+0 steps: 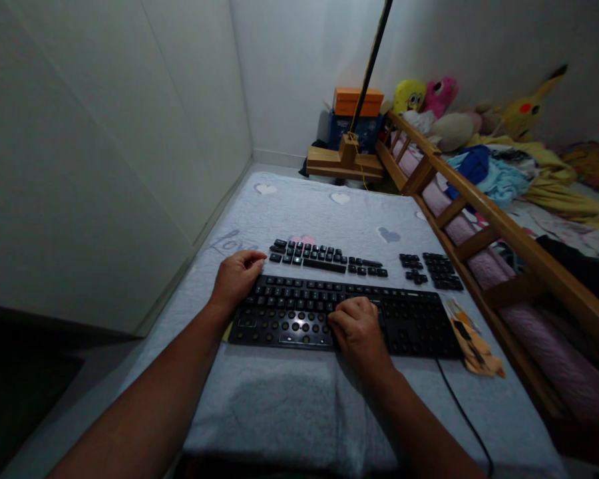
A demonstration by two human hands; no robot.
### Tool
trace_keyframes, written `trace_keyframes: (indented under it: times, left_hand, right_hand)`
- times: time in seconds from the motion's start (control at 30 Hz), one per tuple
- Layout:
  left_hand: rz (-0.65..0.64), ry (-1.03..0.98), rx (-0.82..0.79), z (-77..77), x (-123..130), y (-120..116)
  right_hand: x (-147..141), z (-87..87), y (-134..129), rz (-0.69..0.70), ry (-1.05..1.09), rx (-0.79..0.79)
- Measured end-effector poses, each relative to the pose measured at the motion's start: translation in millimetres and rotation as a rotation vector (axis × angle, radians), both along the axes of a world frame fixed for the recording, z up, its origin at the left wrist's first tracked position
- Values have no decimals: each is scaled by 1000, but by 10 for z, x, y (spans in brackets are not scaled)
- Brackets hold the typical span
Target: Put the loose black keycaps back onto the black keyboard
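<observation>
A black computer keyboard (pixel 307 337) lies flat on the cloth-covered table. Its upper rows carry keycaps; the lower left part and the right-hand blocks show bare round key sockets. My left hand (pixel 235 281) rests at the keyboard's upper left corner, fingers curled and thumb close to the fingertips; what they hold, if anything, is hidden. Over the middle of the keyboard is my right hand (pixel 357 326), fingers bent together against the keys, their tips hidden. Behind the keyboard, loose black keycaps (pixel 324 265) lie in rows. More keycaps (pixel 442 271) are grouped at the right.
An orange cloth (pixel 482 352) with a dark slim tool (pixel 466 336) lies right of the keyboard. A cable (pixel 462 406) runs toward the front edge. A wooden bed rail (pixel 509 226) borders the right side; a pale wall panel (pixel 130 133) stands left. Boxes (pixel 358 103) are stacked behind.
</observation>
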State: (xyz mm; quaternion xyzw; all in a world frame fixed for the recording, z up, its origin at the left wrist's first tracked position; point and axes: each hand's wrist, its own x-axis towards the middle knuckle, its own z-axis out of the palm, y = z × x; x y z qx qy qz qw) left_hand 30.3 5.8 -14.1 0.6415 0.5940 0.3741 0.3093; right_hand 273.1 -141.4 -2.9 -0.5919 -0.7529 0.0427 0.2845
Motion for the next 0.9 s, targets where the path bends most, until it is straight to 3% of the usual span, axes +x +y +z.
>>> trace_keyframes:
  times: [0.27, 0.5, 0.7, 0.9]
  left_hand:
    - [-6, 0, 16, -51, -20, 14]
    - [-13, -9, 10, -37, -12, 11]
    - [-15, 7, 11, -55, -19, 20]
    - [-18, 6, 5, -62, -23, 18]
  right_hand:
    - [59, 47, -23, 8, 135, -23]
    - [330, 295, 135, -101, 223, 11]
    - [602, 447, 662, -119, 54, -99]
    - [706, 348, 1373, -160, 26, -369]
